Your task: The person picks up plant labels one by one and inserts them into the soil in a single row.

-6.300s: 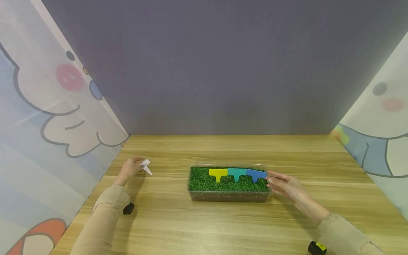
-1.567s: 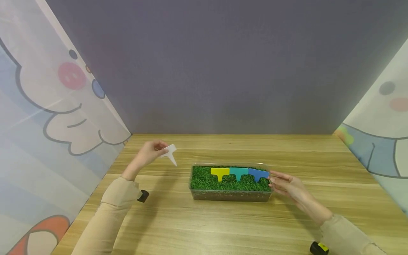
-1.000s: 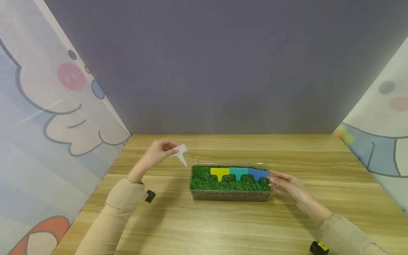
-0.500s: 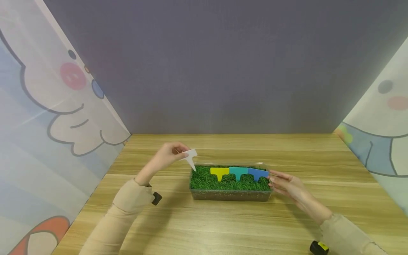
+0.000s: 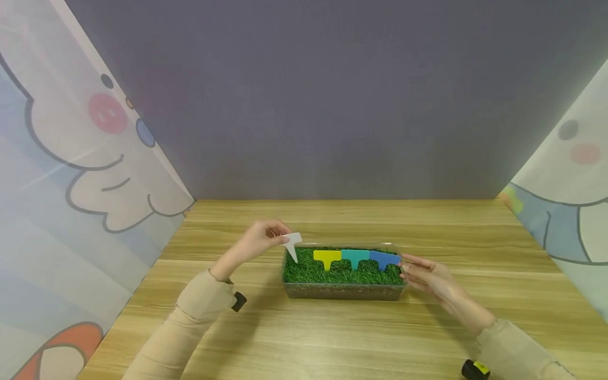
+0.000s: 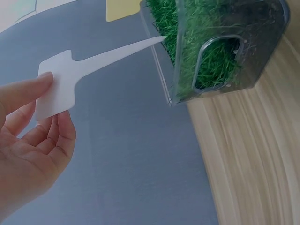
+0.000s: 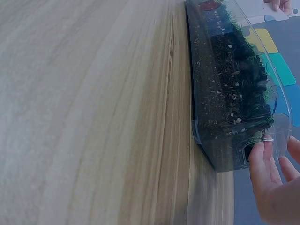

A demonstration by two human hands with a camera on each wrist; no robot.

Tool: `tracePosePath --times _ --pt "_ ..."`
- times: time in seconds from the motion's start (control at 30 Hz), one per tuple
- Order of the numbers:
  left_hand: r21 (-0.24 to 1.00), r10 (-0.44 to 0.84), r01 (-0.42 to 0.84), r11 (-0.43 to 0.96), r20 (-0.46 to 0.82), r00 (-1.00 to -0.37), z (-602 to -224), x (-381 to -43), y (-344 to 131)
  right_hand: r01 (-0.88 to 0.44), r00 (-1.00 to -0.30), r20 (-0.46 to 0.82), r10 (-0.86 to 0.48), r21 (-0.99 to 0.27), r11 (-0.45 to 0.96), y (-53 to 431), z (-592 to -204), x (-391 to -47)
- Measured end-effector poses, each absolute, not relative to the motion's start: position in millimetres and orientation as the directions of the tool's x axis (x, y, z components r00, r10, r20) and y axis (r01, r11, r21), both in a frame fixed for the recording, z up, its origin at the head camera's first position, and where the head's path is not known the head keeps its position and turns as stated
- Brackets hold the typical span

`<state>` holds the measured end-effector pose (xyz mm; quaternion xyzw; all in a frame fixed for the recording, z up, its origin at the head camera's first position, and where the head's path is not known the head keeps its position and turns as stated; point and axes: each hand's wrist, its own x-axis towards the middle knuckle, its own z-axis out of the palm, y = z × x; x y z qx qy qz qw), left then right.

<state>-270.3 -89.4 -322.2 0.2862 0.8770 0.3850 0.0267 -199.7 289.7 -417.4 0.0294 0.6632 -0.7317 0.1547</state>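
Observation:
In the head view my left hand (image 5: 266, 238) pinches a white T-shaped plant label (image 5: 292, 241) between thumb and fingers, its spike pointing down over the left part of the grass. The left wrist view shows the label's tip (image 6: 157, 41) beside the clear box's rim; contact with the grass is unclear. A clear planter box (image 5: 344, 291) holds green grass (image 5: 304, 274) over dark soil. Yellow (image 5: 327, 256), teal (image 5: 355, 255) and blue (image 5: 385, 258) labels stand in a row in it. My right hand (image 5: 434, 279) touches the box's right end with extended fingers, beside the handle opening (image 7: 248, 152).
The box stands on a wooden table (image 5: 332, 338). A grey panel (image 5: 342, 105) rises behind the table, and cartoon-printed sheets (image 5: 95, 200) flank it. Small black devices (image 5: 475, 369) sit by both wrists.
My left hand has carried the white label rightwards from the table's left side, then lowered it over the grass. The right hand and the coloured labels stay where they were.

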Motion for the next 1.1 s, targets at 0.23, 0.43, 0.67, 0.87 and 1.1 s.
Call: tracePosePath --times 0.23,0.43,0.67,0.87,1.1 --pt "0.686 0.536 0.49 0.537 0.171 -0.827 -331.0 -271.0 -86.5 0.254 -0.953 -0.241 -0.185 -0.966 -0.05 289.6 -417.4 -199.8" --pt "0.693 0.544 0.478 0.54 0.146 -0.826 -336.4 -269.9 -85.4 0.251 -0.954 -0.242 -0.178 -0.968 -0.03 289.8 -418.6 -200.2" --pt "0.679 0.553 0.5 0.538 0.163 -0.817 -341.5 -270.1 -85.1 0.249 -0.956 -0.24 -0.17 -0.968 -0.032 289.0 -419.2 -200.7" --pt "0.665 0.562 0.506 0.55 0.154 -0.813 -345.1 -270.1 -82.8 0.247 -0.956 -0.237 -0.172 -0.969 -0.035 289.5 -420.5 -200.9" --pt "0.652 0.573 0.511 0.56 0.141 -0.807 -351.2 -270.3 -79.7 0.232 -0.957 -0.225 -0.182 -0.973 -0.018 290.0 -421.1 -201.4"
